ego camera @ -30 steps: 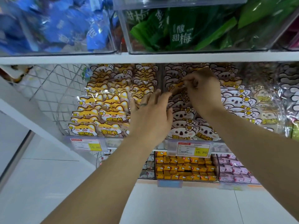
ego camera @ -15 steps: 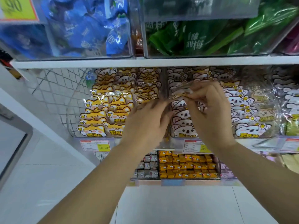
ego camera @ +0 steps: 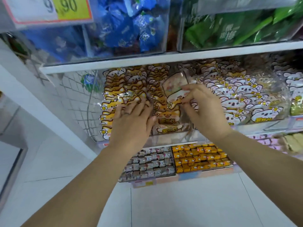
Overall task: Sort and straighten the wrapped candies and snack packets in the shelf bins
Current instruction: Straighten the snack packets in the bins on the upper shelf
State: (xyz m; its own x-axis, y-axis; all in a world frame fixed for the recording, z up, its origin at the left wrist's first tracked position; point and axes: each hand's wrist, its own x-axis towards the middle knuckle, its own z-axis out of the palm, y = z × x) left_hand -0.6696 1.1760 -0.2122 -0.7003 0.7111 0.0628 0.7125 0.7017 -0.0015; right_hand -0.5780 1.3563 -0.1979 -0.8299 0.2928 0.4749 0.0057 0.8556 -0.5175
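A clear bin holds rows of yellow cat-print snack packets [ego camera: 114, 95] on the middle shelf. To its right lies a bin of white koala-print packets [ego camera: 242, 95]. My right hand [ego camera: 205, 110] pinches one loose packet [ego camera: 175, 86] by its lower edge and holds it tilted over the yellow cat rows. With fingers spread and straight, my left hand [ego camera: 132, 118] presses on the yellow cat packets just left of it.
Above the white shelf board [ego camera: 213, 54] stand bins of blue packets [ego camera: 131, 27] and green packets [ego camera: 229, 33]. A price tag [ego camera: 54, 9] hangs top left. Lower bins hold grey candies [ego camera: 147, 164] and orange candies [ego camera: 200, 156]. A wire mesh panel [ego camera: 73, 99] stands left.
My right hand lifted a packet out of the koala bin and carried it left over the yellow cat rows. My left hand moved left onto the yellow packets. The view shifted up.
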